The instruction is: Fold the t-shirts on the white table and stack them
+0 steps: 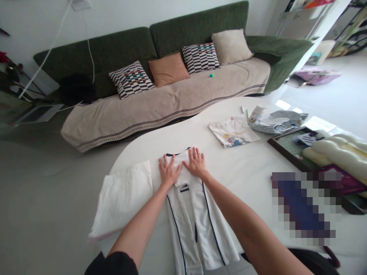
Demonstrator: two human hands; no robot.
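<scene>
A white garment with navy piping lies lengthwise on the white table, its two long panels running toward me and past the near edge. My left hand presses flat on the upper left part of it, fingers spread. On the upper right part rests my right hand, also flat with its fingers out. Both thumbs point inward, close to each other. Navy trim shows at the garment's far end. Left of it lies a folded white cloth item, beside my left forearm. Whether the garment is trousers or a top I cannot tell.
A folded printed T-shirt lies farther back on the table. To the right are a plastic packet, a dark-rimmed tray with a puffy cream item, and a blurred-out patch. A green sofa stands behind.
</scene>
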